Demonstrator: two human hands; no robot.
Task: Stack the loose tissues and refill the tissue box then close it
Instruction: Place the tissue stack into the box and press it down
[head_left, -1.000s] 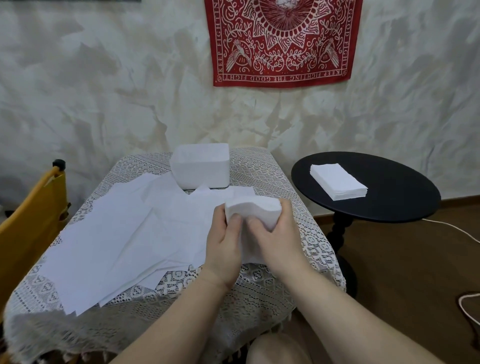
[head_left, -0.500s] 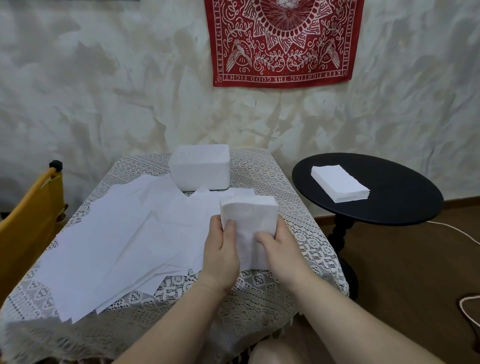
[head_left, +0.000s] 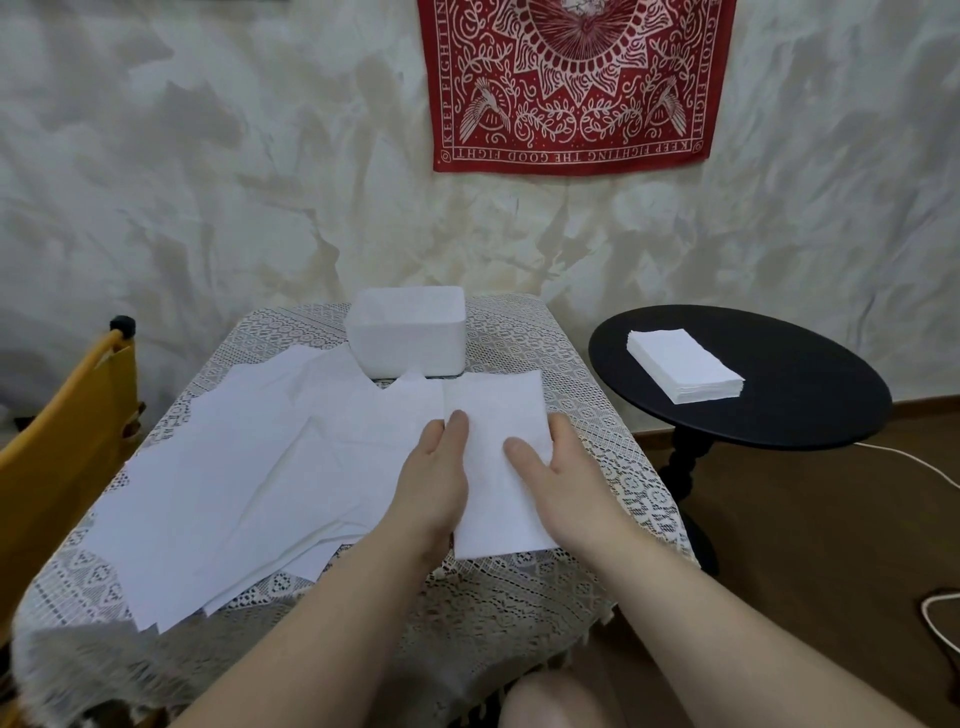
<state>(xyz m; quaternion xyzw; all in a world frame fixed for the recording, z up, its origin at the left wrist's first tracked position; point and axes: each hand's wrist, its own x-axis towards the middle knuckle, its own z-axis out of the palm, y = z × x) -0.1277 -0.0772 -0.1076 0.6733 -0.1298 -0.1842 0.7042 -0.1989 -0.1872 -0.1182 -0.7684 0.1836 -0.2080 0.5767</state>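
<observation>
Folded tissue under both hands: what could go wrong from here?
1. The folded tissue lies partly over the loose sheets; lifting it may drag one along.
2. Those sheets overhang the lace tablecloth's near-left edge and could slide off.
3. The neat stack sits away on the black side table, easily forgotten.

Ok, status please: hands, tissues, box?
Left hand and right hand flat on folded tissue. Loose tissues spread on table. Tissue box open behind. Nothing blocking.

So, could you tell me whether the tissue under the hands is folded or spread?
Folded: the tissue is a narrow rectangle, lying flat.
</observation>
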